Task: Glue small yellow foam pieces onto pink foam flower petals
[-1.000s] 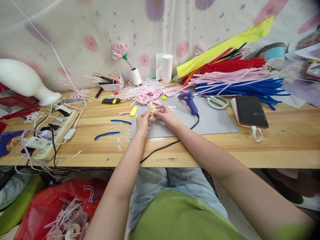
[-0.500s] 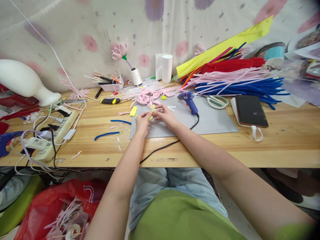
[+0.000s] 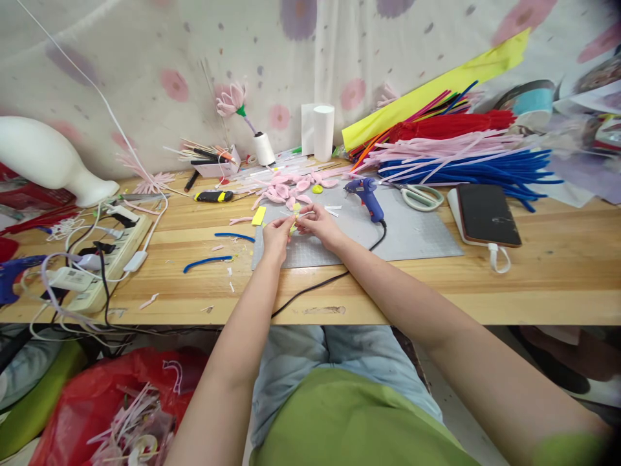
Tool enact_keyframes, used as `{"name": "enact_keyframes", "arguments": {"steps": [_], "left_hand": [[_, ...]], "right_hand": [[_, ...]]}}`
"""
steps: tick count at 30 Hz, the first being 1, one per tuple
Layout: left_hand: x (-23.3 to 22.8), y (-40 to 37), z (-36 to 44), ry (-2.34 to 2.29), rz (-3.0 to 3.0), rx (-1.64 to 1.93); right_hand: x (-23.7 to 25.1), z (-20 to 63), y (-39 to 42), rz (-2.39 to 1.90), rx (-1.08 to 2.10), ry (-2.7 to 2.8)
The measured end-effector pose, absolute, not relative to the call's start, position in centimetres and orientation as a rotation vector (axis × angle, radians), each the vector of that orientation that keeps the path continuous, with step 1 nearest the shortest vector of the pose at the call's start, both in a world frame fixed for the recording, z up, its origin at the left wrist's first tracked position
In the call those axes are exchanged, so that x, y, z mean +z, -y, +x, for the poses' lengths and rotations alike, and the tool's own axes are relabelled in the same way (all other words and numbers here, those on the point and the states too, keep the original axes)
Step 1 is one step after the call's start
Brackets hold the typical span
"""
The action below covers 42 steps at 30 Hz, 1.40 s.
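Over the left part of a grey cutting mat (image 3: 417, 239), my left hand (image 3: 276, 235) and my right hand (image 3: 317, 226) meet fingertip to fingertip. Both are closed in a pinch on a small pale yellow piece (image 3: 297, 208) with a thin white strip or stick; its exact kind is too small to tell. Just beyond my fingers lie several pink fuzzy petal shapes (image 3: 281, 191) and a small yellow disc (image 3: 317, 189). A yellow paper piece (image 3: 259, 215) is beside my left hand. To the right of my right hand rests a blue glue gun (image 3: 366, 199).
Scissors (image 3: 422, 197), a black phone-like device (image 3: 489, 215) and bundles of pipe cleaners (image 3: 460, 168) are on the right. A utility knife (image 3: 213, 195), blue pipe cleaner pieces (image 3: 207, 262) and a power strip (image 3: 114, 259) with cables lie left. The glue gun's cord (image 3: 310, 288) crosses the front.
My hands stay at nearly the same spot, fingers still pinched together. The yellow piece between them has shifted slightly. Everything else on the table is unchanged.
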<state>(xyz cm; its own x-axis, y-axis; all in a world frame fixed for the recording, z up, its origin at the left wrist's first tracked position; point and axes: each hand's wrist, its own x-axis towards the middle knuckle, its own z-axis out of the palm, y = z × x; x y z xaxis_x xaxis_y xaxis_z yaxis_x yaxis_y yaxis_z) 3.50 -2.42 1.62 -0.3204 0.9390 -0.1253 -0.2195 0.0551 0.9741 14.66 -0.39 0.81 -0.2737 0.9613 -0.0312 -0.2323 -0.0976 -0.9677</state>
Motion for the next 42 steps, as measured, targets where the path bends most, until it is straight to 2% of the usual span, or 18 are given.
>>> {"name": "enact_keyframes", "arguments": {"steps": [42], "left_hand": [[1.4, 2.6, 3.4, -1.297, 0.833, 1.475]], "right_hand": [[1.0, 15.4, 0.3, -1.008, 1.356, 1.262]]}}
